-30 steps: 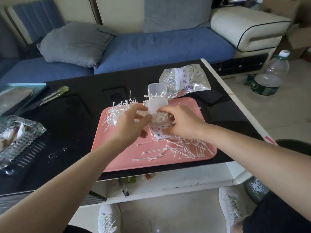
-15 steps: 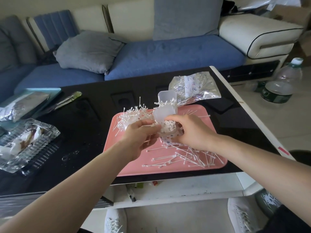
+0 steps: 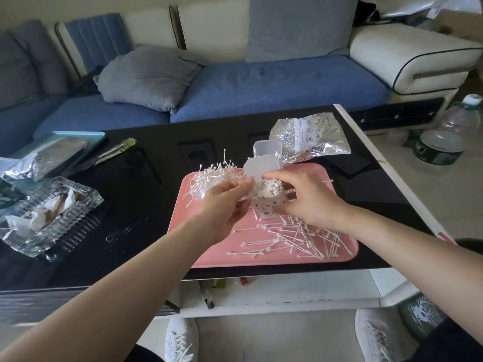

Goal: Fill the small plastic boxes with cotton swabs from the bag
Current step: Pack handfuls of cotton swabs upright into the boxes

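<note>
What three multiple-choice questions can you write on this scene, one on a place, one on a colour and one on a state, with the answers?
1. Where does the swab bag lie?
A. on the black table, beyond the tray
B. on the sofa
C. on the floor

2. What colour is the tray under the loose swabs?
A. blue
B. pink
C. green

3. How is the small box between the left hand and the right hand?
A. lid shut
B. open and empty
C. open, packed with swabs

Answers:
1 A, the bag rests on the dark tabletop behind the tray's far edge.
2 B, the tray's bare surface is pink.
3 C, its lid stands up and white swab tips fill the opening.
</note>
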